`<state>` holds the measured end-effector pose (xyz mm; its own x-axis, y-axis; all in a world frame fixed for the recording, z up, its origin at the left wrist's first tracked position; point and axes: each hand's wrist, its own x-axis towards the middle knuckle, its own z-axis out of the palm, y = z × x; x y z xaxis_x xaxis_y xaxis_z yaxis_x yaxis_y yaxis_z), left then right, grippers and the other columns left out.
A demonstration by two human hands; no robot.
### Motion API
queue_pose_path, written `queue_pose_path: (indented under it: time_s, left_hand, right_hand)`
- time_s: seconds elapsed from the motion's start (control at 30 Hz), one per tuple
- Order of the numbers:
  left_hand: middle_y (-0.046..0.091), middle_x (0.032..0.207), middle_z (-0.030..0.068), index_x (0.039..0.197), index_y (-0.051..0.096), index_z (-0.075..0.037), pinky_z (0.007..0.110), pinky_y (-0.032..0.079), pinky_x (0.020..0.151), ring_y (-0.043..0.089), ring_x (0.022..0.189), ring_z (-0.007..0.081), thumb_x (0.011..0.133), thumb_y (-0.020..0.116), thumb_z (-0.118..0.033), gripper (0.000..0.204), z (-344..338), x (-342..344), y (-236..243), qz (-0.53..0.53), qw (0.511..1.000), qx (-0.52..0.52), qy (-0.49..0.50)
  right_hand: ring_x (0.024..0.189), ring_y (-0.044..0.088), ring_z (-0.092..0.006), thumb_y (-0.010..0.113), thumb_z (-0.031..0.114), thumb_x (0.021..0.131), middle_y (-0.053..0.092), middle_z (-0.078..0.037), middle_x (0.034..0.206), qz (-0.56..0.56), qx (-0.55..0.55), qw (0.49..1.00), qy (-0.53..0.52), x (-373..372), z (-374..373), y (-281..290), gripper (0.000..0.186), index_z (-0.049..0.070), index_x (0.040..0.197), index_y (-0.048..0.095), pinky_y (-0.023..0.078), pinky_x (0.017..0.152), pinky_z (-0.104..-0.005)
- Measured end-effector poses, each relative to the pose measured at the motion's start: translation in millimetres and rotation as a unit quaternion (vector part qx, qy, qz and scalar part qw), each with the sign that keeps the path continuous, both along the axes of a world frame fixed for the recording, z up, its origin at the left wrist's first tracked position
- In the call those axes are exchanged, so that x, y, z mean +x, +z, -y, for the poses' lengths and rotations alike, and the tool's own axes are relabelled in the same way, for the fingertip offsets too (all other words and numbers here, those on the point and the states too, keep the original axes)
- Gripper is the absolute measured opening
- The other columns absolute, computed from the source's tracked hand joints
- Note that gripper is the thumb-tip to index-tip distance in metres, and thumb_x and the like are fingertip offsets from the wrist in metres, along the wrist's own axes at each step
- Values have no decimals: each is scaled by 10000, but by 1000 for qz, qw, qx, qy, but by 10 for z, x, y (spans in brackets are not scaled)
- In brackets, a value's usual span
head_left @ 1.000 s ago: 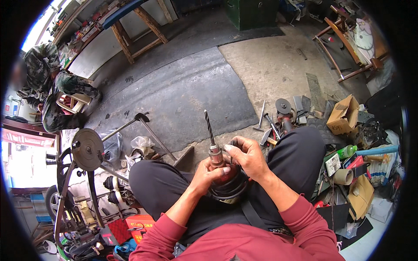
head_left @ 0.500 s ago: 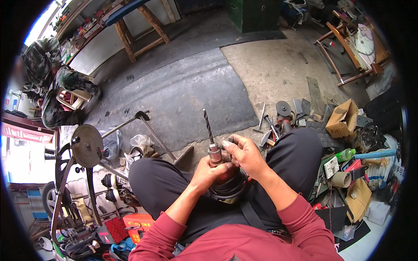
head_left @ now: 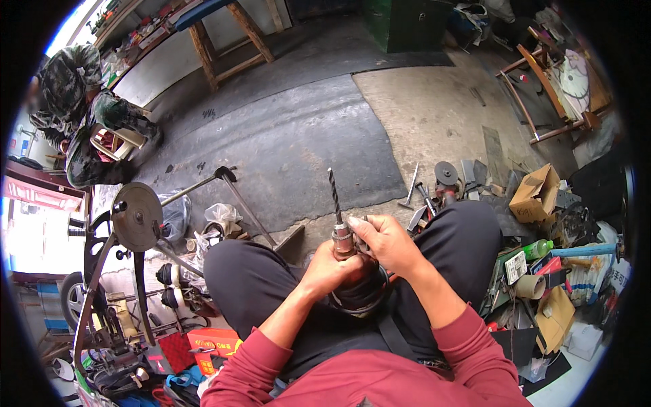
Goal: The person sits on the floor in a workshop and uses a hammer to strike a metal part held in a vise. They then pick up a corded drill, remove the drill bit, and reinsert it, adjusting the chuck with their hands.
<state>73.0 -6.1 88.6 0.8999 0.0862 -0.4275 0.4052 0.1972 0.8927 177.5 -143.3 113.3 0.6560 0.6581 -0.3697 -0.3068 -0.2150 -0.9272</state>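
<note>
An electric drill with a long twist bit [head_left: 334,197] points upward between my bent legs, its cord coiled around the dark, red-marked body below. My left hand [head_left: 327,270] is wrapped around the drill just under its silver chuck [head_left: 342,241]. Beside that chuck, on its right, my right hand [head_left: 383,244] is closed on a small metal chuck key, mostly hidden by the thumb and fingers, with the thumb close to the chuck's top.
Around my legs lie a metal frame with discs [head_left: 139,217], an angle grinder [head_left: 447,183], hammers, a cardboard box [head_left: 534,197] and piled scrap. Beyond are a black floor mat [head_left: 285,136], a wooden trestle, a green cabinet [head_left: 407,24] and, at left, a seated person in camouflage [head_left: 68,95].
The drill and both hands sit slightly further right in the picture, and my right thumb and fingers have shifted a little at the chuck. The surroundings have shifted slightly with the camera.
</note>
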Motion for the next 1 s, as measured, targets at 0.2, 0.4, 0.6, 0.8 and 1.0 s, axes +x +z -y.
queue_pose_path:
  time_s: [0.2, 0.4, 0.6, 0.8, 1.0]
  left_hand:
    - [627, 761, -16, 879, 644, -31, 263, 445, 598, 550, 670, 70, 895, 701, -150, 133, -19, 48, 37, -44, 999, 14, 25]
    - [598, 694, -25, 822, 626, -43, 262, 409, 549, 518, 627, 53, 913, 710, -153, 166, 20, 17, 66, -5, 1000, -4, 23]
    - [616, 670, -11, 759, 615, -37, 282, 423, 546, 535, 621, 61, 915, 727, -226, 270, -8, 11, -39, -4, 999, 42, 31]
    - [663, 794, 11, 823, 662, -5, 289, 483, 660, 572, 784, 77, 905, 738, -232, 254, -122, -19, 8, -24, 996, 85, -30]
    - [629, 659, 17, 746, 636, -8, 310, 467, 583, 566, 630, 83, 819, 683, -129, 149, -134, -63, 10, -38, 999, 30, -9]
  right_hand:
    - [561, 505, -91, 586, 306, 1057, 579, 37, 635, 270, -21, 960, -75, -112, -190, -14, 415, -5, 794, 665, 398, 516, -318]
    - [535, 412, -46, 557, 325, 1085, 537, 34, 566, 40, 17, 994, -96, -103, -267, -39, 519, 21, 673, 645, 324, 489, -277]
    - [565, 642, -326, 596, 315, 1048, 645, -218, 660, 297, -50, 947, -111, -171, -362, -148, 470, -13, 725, 688, 477, 552, -412]
    - [617, 608, -425, 687, 261, 982, 585, -182, 655, 509, 12, 860, 27, 10, -267, -145, 379, 26, 721, 545, 466, 550, -465]
    - [777, 553, -433, 622, 153, 998, 551, -215, 843, 408, 19, 908, 97, -31, -46, 48, 222, -13, 870, 550, 447, 670, -441]
